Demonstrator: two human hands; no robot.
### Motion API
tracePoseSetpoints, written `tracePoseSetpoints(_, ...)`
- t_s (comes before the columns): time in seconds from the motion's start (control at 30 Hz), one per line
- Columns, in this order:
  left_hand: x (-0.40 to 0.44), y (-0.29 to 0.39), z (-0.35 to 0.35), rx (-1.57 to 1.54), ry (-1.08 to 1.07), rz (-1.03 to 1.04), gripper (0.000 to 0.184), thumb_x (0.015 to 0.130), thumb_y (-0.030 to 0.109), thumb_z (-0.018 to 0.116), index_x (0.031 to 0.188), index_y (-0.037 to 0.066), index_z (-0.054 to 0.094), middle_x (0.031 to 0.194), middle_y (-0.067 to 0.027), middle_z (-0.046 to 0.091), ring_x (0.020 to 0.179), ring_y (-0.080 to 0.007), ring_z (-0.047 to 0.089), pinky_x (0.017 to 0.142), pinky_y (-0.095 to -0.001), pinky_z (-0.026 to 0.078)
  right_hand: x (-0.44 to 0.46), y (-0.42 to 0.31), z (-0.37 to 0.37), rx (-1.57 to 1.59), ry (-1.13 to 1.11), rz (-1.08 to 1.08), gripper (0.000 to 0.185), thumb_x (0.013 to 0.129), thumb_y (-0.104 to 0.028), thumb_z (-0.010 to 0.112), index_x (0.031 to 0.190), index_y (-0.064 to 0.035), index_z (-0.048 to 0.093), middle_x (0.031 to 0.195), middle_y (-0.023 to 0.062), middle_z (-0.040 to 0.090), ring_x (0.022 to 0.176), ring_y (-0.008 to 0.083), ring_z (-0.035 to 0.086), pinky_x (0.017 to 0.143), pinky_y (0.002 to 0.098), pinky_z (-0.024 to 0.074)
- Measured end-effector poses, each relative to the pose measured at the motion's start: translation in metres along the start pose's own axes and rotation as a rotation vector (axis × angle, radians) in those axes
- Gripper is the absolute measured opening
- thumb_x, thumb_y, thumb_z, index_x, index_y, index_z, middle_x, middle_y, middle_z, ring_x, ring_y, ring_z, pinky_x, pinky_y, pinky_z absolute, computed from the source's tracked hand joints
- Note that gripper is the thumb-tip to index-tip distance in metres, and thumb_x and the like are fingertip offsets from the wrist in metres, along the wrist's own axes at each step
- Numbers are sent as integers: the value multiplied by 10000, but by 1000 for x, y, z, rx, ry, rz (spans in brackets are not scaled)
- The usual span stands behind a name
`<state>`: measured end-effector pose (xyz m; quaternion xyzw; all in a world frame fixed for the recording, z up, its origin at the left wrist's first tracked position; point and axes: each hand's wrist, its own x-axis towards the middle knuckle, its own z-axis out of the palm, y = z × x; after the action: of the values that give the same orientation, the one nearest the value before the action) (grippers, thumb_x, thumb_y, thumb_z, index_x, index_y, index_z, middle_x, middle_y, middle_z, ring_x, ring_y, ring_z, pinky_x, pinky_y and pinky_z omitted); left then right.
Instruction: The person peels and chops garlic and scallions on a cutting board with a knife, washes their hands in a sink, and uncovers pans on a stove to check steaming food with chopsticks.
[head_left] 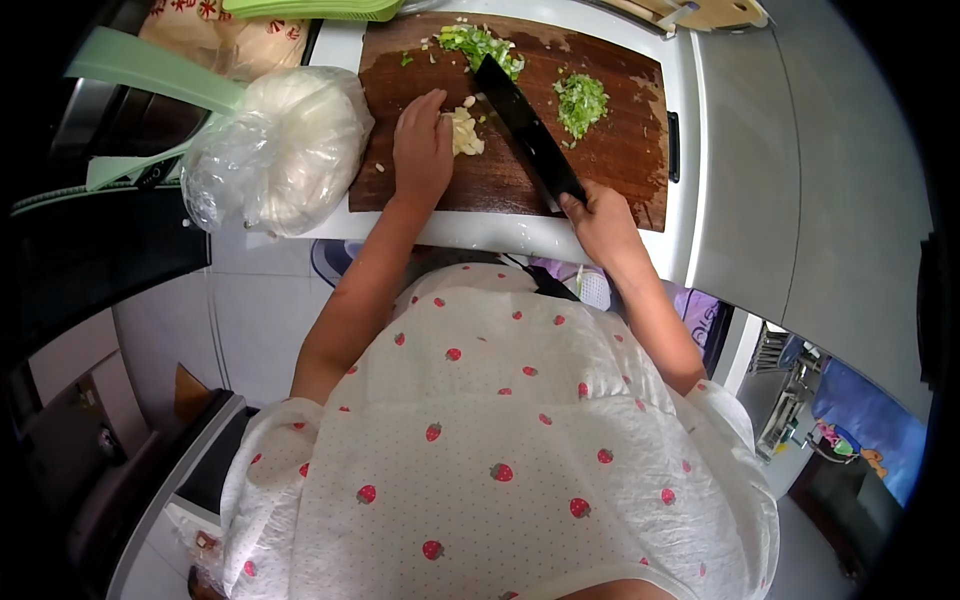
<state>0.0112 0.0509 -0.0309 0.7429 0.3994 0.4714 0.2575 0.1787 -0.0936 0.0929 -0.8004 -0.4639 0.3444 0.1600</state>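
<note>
My right hand (606, 222) is closed round the handle end of a dark kitchen knife (527, 126) with a broad blade. The blade slants up and left across a brown wooden cutting board (610, 160). My left hand (424, 148) rests on the board's left part, fingers stretched forward and nothing visible in them. Beside its fingers lies a small heap of pale crushed garlic (465, 133), left of the blade. Chopped green onion (478, 47) sits at the far side, by the knife tip. A second pile of chopped green onion (581, 104) lies right of the blade.
A tied clear plastic bag with white contents (290, 140) stands close to my left forearm. Pale green handles (160, 75) jut out beside it. A bright green tray (310, 8) is at the back left. Grey counter (745, 160) borders the right side.
</note>
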Motion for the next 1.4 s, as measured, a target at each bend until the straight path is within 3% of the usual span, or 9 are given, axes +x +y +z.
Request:
tracePoseSetpoints(0.1,7,1,4,180,-140,94,276,878,113,504,1130,35,583,1112,-139,596,1083,-347,521,951,-433,383,2,4,0,11,2,18,225,870,-162,551,994,11,627,834,280,608,857,430,587,758,446,449)
tracePoseSetpoints(0.23,4,3,3,83,-293,130,273,872,96,506,1125,35,590,1113,-129,601,1086,-341,522,941,-409,404,5,12,2,119,-23,107,227,871,-164,551,999,9,624,845,280,610,878,430,585,774,437,449)
tracePoseSetpoints(0.3,-3,12,-1,-156,-218,-82,262,885,93,491,1116,27,595,1123,-141,593,1090,-326,523,957,-387,397,4,8,3,89,-8,76,229,872,-167,551,1001,7,624,853,279,611,882,429,585,777,438,452)
tracePoseSetpoints(0.4,-4,12,-12,-166,-9,-146,276,897,83,477,1148,15,571,1160,-165,569,1099,-321,521,968,-368,394,5,11,6,28,34,5,232,872,-173,551,1003,3,625,856,276,613,879,428,586,775,445,456)
tracePoseSetpoints(0.67,-21,22,-3,-207,-90,-215,341,891,6,416,1215,6,523,1247,-162,530,1167,-306,495,1003,-360,369,3,6,7,-58,29,-65,230,874,-184,551,998,-5,624,810,267,610,837,433,588,744,471,458)
tracePoseSetpoints(0.77,-18,19,-12,-252,35,-211,357,888,-9,399,1224,8,519,1251,-160,528,1190,-299,484,1015,-358,360,2,1,4,-26,95,-68,229,876,-186,550,998,-8,626,815,269,609,837,434,588,740,472,459)
tracePoseSetpoints(1.07,41,36,-66,74,78,132,75,783,89,682,826,30,667,1112,-93,610,1038,-281,562,871,-345,449,18,-32,-2,-159,73,-210,234,871,-198,551,976,-8,638,760,255,615,792,426,599,728,487,468)
tracePoseSetpoints(1.23,56,40,-72,64,68,113,92,771,109,701,791,29,661,1021,-93,641,957,-260,589,831,-324,463,34,-38,-2,-305,127,-371,206,867,-191,555,941,-23,649,787,236,631,788,406,609,717,475,486)
tracePoseSetpoints(1.4,56,38,-74,-70,-6,23,100,852,91,607,871,22,677,991,-96,658,939,-219,608,842,-290,465,41,-46,-3,-326,59,-313,207,869,-202,555,927,-25,645,807,229,633,820,399,608,742,475,481)
